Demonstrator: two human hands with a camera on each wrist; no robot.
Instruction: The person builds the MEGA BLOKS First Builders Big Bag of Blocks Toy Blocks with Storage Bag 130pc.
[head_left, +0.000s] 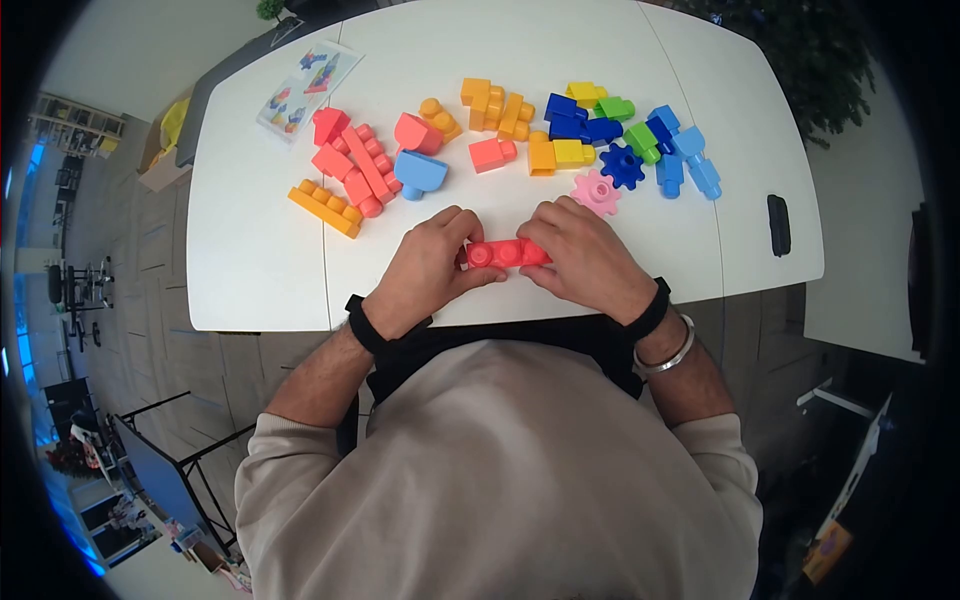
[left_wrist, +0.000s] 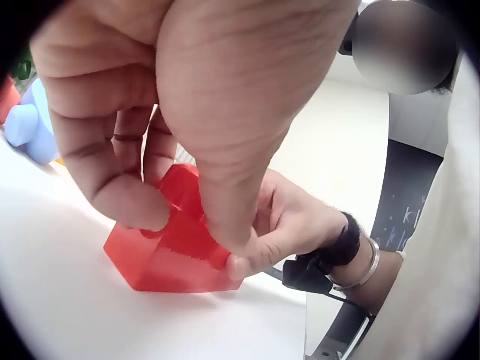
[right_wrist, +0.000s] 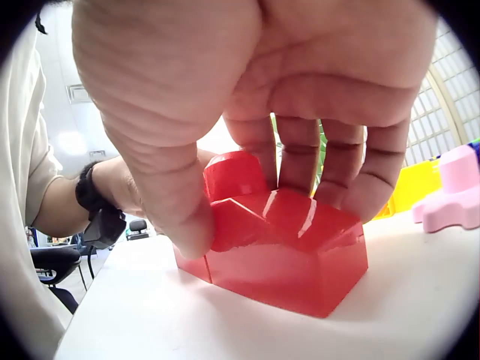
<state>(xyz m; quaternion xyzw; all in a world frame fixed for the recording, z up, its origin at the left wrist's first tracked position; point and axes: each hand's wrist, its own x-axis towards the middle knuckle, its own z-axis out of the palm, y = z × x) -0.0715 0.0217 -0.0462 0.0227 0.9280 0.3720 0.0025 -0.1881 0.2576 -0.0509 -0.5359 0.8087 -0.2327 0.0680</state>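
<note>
well, the red block is on the near part of the white table, between the two hands, and both grip it. the left hand pinches its left end, thumb on the near side and bent fingers on the far side. the right hand grips its right end, the thumb against the near side and the other fingers bent behind, side by side with narrow gaps; their tips are partly hidden by the block in the right wrist view. rounded studs show on top, but the fingers cover both ends, so whether it is one piece or several joined is hard to make out.

just beyond the red block and to its right lies the pink gear, cut off at the edge in the right wrist view, with the dark blue gear behind it. beyond the block to its left is the light blue block, then a cluster of coral blocks and the orange bar. the printed sheet lies farthest left beyond it, its pictures too small to read. well to the right of the block sits a dark oblong object, its kind unclear.
</note>
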